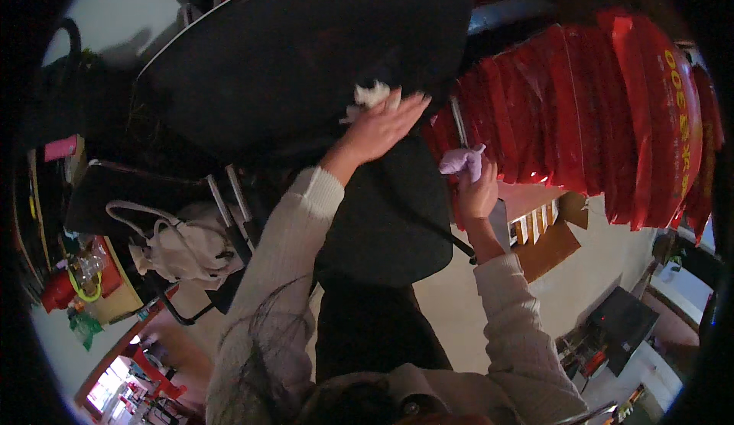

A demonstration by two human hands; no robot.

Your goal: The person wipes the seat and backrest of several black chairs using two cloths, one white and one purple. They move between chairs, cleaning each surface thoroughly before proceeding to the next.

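Note:
My left hand (375, 128) lies palm down, fingers extended, against a large black panel (275, 75) with a thin pale rim. A crumpled white cloth or tissue (371, 95) sticks out from under its fingers; how they grip it is partly hidden. To the right, my right hand (480, 190) is closed on a bunched lavender cloth (461, 161). This cloth sits at the lower end of a thin metal bar (459, 121). Below both hands is a black padded surface (390, 224), crossed by a dark curved tube (421, 215).
Red printed plastic packages (573, 115) stand in a row close to my right hand. Beneath them lies an open cardboard box (547, 250). A beige bag (186, 244) rests on a chair to my left, by metal-and-black legs (235, 212). A black box-shaped object (622, 316) is at lower right.

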